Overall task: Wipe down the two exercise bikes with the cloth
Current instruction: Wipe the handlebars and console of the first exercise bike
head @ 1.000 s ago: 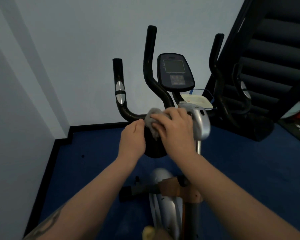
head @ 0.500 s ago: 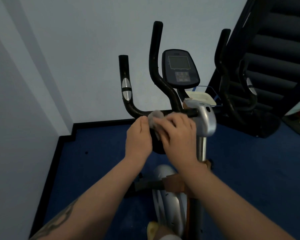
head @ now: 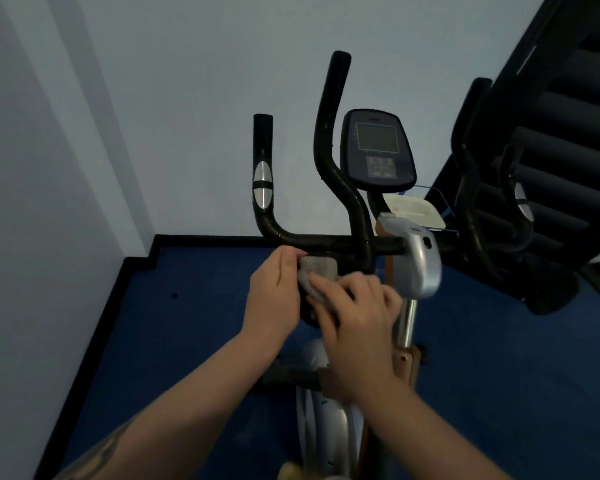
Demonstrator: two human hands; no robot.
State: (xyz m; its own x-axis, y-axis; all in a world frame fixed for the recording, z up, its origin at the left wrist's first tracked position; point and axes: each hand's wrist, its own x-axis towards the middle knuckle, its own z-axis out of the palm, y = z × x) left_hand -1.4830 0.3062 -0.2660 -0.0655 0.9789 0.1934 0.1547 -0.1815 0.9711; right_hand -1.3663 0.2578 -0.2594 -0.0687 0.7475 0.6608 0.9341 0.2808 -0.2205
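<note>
A grey cloth (head: 317,271) is pinched by the left hand (head: 274,296) just below the handlebar (head: 329,243). It is pressed by the right hand (head: 357,323), fingers curled over it.

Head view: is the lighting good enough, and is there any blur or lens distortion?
Head view: dim, bluish light, so the black handlebar shows little detail; the cloth and both hands, left hand and right hand, are slightly soft; wide-angle bending tilts the wall corner; the console screen is unreadable.
</note>
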